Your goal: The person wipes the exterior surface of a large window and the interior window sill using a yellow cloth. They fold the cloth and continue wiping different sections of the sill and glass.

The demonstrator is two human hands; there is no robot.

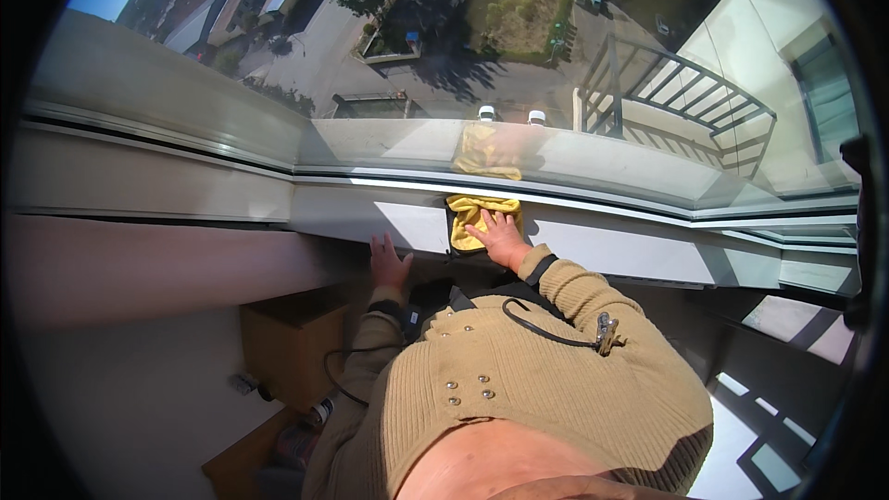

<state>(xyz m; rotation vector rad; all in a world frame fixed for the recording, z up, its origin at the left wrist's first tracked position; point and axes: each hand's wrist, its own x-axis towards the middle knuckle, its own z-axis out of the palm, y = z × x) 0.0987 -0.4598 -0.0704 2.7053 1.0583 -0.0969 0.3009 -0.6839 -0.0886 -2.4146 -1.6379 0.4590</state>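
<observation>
A yellow cloth [468, 210] with a dark edge lies on the white windowsill [407, 219], close to the window frame. My right hand [501, 241] rests on top of it, fingers spread and pressing down rather than wrapped round it. To the left, my left hand [390, 267] is at the sill's near edge with its fingers stretched out and nothing in them. Both arms wear tan ribbed sleeves with dark cuffs. The window glass [389, 143] beyond the sill shows a reflection of the cloth.
A white window frame [602, 206] runs across behind the sill. Below left stands a brown wooden cabinet [287, 352]. A black cable [546, 331] with a clip hangs on my tan top. Outside, far below, are a road, trees and parked cars; a metal railing [685, 83] is at right.
</observation>
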